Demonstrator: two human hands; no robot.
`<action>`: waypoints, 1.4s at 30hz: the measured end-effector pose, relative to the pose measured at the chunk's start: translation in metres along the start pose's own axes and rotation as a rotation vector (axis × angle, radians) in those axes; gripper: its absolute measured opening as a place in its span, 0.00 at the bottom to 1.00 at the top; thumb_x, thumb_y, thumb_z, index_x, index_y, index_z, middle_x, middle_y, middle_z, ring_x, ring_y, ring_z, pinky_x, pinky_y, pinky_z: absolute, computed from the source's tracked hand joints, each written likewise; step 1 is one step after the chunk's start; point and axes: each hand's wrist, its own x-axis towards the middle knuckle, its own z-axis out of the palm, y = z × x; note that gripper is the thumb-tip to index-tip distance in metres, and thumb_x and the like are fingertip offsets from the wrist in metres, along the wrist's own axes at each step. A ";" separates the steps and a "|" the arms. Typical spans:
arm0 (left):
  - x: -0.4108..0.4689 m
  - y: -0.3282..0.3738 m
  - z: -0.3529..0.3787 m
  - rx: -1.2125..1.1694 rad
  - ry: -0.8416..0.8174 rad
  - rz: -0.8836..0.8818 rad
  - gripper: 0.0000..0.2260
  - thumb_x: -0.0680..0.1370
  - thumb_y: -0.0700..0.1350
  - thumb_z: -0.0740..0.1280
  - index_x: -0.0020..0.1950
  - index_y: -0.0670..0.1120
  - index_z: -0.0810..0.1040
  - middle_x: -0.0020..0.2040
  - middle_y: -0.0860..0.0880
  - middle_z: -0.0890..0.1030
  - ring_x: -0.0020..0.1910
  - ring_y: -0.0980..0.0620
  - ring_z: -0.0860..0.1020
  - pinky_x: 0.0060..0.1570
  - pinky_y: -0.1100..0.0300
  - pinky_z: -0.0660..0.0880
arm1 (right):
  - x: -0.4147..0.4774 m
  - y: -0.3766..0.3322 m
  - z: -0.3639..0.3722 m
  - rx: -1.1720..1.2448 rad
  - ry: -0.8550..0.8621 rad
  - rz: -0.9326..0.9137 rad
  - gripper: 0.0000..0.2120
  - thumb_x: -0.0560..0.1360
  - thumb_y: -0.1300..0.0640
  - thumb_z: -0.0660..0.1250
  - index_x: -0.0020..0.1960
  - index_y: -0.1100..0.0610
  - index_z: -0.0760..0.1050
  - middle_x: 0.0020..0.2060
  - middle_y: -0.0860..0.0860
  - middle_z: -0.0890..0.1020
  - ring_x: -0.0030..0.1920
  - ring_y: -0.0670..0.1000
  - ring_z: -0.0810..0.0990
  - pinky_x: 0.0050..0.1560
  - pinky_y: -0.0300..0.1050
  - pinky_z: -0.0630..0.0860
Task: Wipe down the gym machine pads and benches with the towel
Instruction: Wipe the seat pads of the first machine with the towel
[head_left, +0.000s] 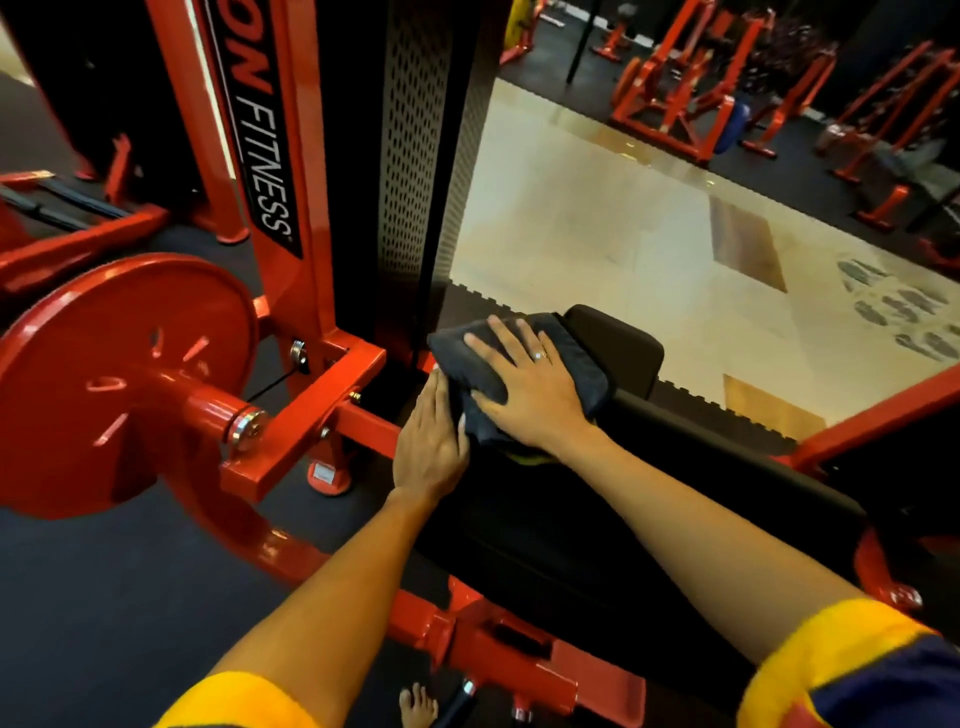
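The dark towel (584, 371) is lying bunched at the far end of the black bench pad (519, 530). I am pressing my right hand (524, 387) flat on it, fingers spread. My left hand (431, 441) is resting against the towel's left edge, fingers straight and together. The red machine frame (306, 410) and its red disc (119, 364) are standing just left of the pad.

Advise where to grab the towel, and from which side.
Probably take the towel by its uncovered far-left corner, fingers coming from the left. The right hand lies flat over its middle, the left hand touches its near-left edge; that corner is bare and its folds look thick enough to pinch.
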 end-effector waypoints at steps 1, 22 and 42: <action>0.000 0.001 0.001 0.017 0.020 -0.011 0.31 0.83 0.54 0.52 0.81 0.37 0.58 0.80 0.39 0.62 0.79 0.43 0.62 0.76 0.51 0.65 | -0.017 0.009 0.002 -0.027 0.025 -0.082 0.33 0.81 0.37 0.59 0.83 0.43 0.58 0.84 0.50 0.54 0.83 0.59 0.48 0.82 0.60 0.46; -0.042 0.011 0.012 -0.011 0.234 -0.422 0.25 0.83 0.55 0.52 0.73 0.42 0.72 0.69 0.44 0.78 0.65 0.43 0.77 0.60 0.49 0.75 | 0.022 0.008 0.008 -0.161 -0.008 -0.487 0.35 0.80 0.32 0.57 0.82 0.47 0.62 0.79 0.50 0.67 0.82 0.55 0.57 0.82 0.61 0.44; -0.079 -0.004 0.015 -0.083 0.311 -0.583 0.24 0.84 0.55 0.51 0.70 0.44 0.76 0.65 0.45 0.81 0.62 0.40 0.79 0.55 0.48 0.76 | 0.055 -0.013 0.001 -0.272 -0.067 -0.368 0.33 0.74 0.29 0.59 0.70 0.49 0.78 0.70 0.51 0.76 0.78 0.58 0.65 0.79 0.66 0.51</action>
